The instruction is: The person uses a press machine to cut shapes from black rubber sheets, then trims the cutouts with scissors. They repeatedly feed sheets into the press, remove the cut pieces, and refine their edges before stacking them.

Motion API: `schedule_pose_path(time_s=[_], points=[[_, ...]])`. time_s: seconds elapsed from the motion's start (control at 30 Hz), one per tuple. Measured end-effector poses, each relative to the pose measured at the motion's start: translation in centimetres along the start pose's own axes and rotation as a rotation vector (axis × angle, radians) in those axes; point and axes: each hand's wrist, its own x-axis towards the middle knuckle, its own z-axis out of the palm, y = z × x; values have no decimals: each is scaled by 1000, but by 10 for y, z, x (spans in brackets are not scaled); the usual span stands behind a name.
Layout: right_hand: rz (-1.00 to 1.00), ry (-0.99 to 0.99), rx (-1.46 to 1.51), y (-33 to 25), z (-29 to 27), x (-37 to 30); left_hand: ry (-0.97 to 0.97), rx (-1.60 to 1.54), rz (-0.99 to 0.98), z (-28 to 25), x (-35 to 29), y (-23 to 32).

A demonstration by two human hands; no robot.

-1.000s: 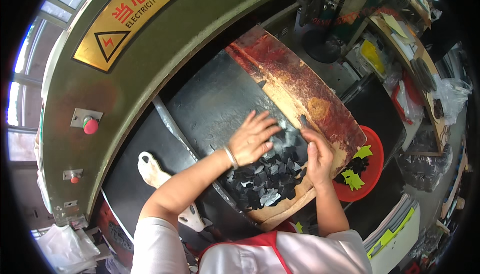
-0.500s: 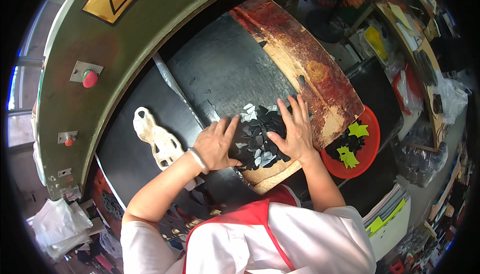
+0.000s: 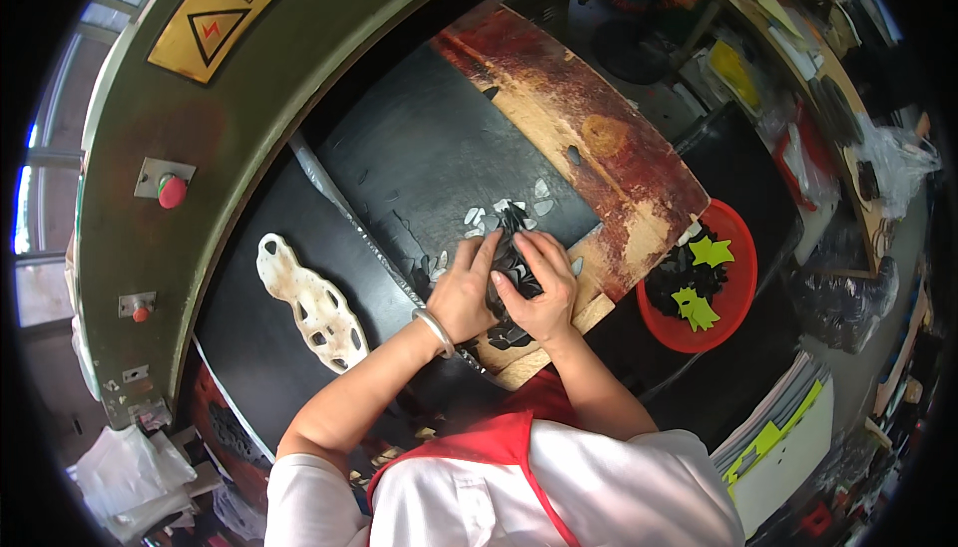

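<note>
My left hand (image 3: 465, 293) and my right hand (image 3: 545, 291) are cupped close together over the board, with a heap of small flat black cut pieces (image 3: 513, 220) squeezed between them. Fingers of both hands curve inward around the heap and hide part of it. Several loose grey, shiny pieces (image 3: 542, 188) lie just beyond my fingertips on the black sheet (image 3: 439, 138). Left of my left wrist, which wears a pale bangle (image 3: 433, 331), rests an off-white, elongated plate with holes (image 3: 314, 302).
A worn red-brown board (image 3: 599, 138) lies under the sheet. To its right stands a red bowl (image 3: 746, 248) with black scraps and yellow-green pieces. A green machine frame (image 3: 200, 78) with red buttons (image 3: 172, 191) arches along the left. Stacked sheets (image 3: 773, 437) stand at lower right.
Both hands have come together from either side, drawing the spread black pieces into a tighter heap. Some grey pieces are left outside the hands.
</note>
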Motion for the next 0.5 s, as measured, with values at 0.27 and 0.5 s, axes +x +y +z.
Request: schedule_pose_path(time_s=[0.27, 0.5], points=[[290, 253, 490, -7, -21, 3, 11, -252, 173, 5, 23, 34], [312, 730, 611, 11, -128, -36, -204, -231, 608, 61, 69, 137]])
